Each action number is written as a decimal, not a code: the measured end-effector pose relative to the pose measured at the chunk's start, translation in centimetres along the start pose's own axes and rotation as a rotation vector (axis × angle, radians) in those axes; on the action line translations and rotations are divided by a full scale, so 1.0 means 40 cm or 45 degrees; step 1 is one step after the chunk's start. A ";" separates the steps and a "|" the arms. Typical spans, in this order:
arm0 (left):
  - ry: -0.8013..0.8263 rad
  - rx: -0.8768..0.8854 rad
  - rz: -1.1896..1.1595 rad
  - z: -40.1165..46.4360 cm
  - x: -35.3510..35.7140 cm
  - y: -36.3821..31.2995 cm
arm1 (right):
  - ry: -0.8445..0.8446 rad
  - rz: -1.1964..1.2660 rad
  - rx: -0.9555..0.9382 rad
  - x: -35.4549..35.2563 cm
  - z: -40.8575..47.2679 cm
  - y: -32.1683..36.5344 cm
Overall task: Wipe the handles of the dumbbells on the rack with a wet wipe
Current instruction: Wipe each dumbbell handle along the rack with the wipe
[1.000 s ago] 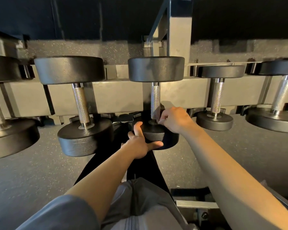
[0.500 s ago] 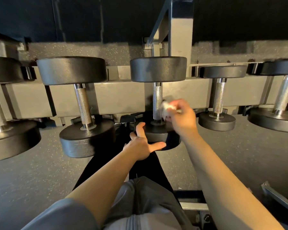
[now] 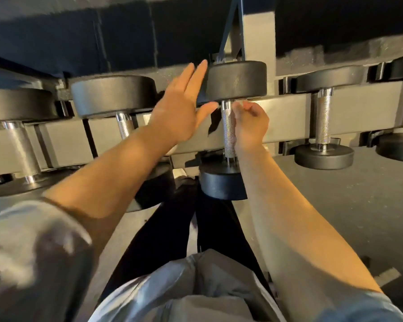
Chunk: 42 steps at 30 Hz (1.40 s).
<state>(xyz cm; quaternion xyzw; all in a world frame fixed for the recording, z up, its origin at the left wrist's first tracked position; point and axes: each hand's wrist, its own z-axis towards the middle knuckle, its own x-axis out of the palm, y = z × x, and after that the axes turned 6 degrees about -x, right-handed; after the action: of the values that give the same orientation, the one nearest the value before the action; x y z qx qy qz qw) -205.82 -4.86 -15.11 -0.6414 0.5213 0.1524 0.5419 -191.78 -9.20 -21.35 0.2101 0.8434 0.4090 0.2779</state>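
Left hand (image 3: 180, 105) spread flat against the middle dumbbell's far head (image 3: 236, 82) to steady it, right hand (image 3: 250, 126) curled beside the knurled handle (image 3: 228, 129), presumably pinching the wipe, barely visible.

A gym: dumbbells (image 3: 236, 126) racked in a row (speckled rubber floor (image 3: 347, 194)).

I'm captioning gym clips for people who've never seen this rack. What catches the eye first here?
Two bare forearms reach up the middle: the open left hand spread against the round black far head of the centre dumbbell, the right hand curled beside its knurled steel handle. Behind runs the grey metal rack of black dumbbells.
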 end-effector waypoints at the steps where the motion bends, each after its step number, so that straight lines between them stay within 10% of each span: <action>1: 0.050 -0.005 0.014 0.020 0.010 0.003 | 0.027 0.012 -0.052 -0.003 -0.015 -0.004; 9: -0.022 -0.080 0.098 0.044 0.026 -0.016 | -0.027 -0.315 -0.604 0.036 -0.058 -0.030; 18: -0.006 -0.141 0.138 0.037 0.021 -0.035 | -0.130 0.011 -0.094 0.047 -0.023 -0.003; 32: 0.173 -0.064 0.140 0.068 -0.010 -0.007 | 0.621 0.490 0.455 -0.046 0.066 0.037; 42: 0.185 -0.084 0.169 0.081 -0.005 0.004 | 0.071 -0.320 -0.665 0.015 -0.059 -0.051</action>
<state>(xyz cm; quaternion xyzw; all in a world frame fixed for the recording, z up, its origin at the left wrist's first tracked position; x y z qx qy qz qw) -204.85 -1.97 -16.22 -0.6321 0.5954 0.1581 0.4700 -194.01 -11.36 -21.99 0.0140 0.7362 0.5804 0.3479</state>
